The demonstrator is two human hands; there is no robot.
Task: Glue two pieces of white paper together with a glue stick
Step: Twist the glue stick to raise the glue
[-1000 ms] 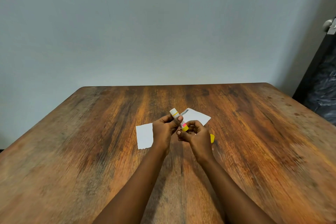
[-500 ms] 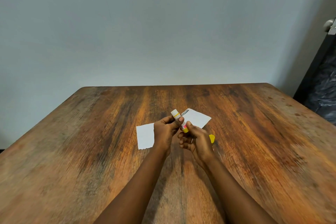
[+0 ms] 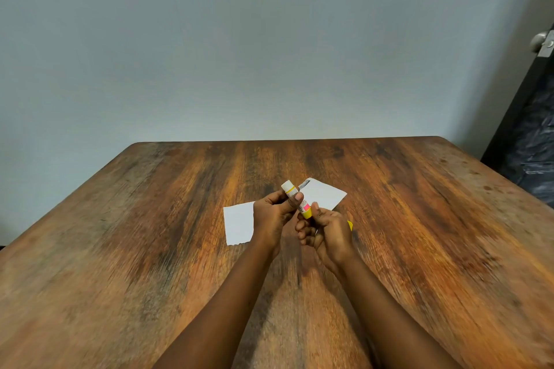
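While gripped, glue stick [image 3: 296, 199] between hands.

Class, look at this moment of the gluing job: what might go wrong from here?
1. The glue stick is held in the air by both hands, left hand and right hand; a slip would likely drop it onto the table.
2. The two papers, left paper and right paper, lie loose, so rubbing glue could shift them.

Wooden table [image 3: 150, 249]; grey wall [image 3: 239, 39]
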